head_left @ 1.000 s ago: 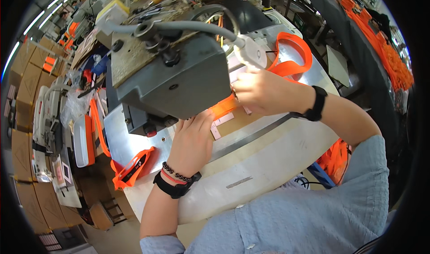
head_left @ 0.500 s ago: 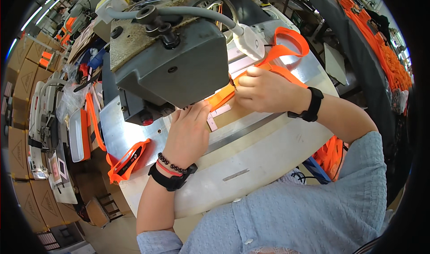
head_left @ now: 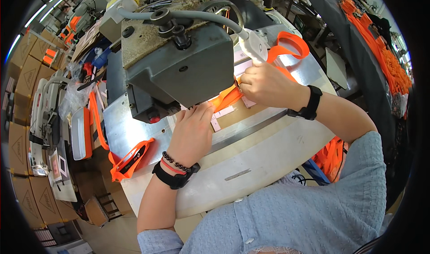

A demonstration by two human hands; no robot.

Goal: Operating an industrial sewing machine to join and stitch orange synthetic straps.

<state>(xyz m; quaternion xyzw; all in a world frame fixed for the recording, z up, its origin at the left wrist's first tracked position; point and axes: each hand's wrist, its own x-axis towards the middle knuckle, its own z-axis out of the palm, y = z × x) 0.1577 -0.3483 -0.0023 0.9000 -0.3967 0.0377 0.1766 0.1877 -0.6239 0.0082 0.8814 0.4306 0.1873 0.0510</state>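
Observation:
An orange webbing strap (head_left: 227, 98) runs slantwise between my hands, beside the head of a grey sewing machine (head_left: 188, 68). My right hand (head_left: 264, 86) is closed around the strap, its knuckles just below the white lamp. The strap's loose length loops out behind that hand. My left hand (head_left: 192, 128) lies over the work plate with its fingers stretched forward, tips at the strap's near end. Some of those fingertips disappear beneath the machine head, which hides the needle. Pale pink guide strips (head_left: 220, 116) lie on the plate between my hands.
A finished-looking orange strap loop with a black label (head_left: 130, 162) hangs at the table's left edge. Farther left stands an orange and white tray (head_left: 81, 133). More orange straps (head_left: 330, 157) fill a blue-edged container below right. A white lamp (head_left: 254, 46) hangs beside the machine head.
My right hand has turned and drawn slightly nearer, bunching the strap, which now looks twisted. The left fingers stay beside the strap's near end. The whole view has shifted slightly.

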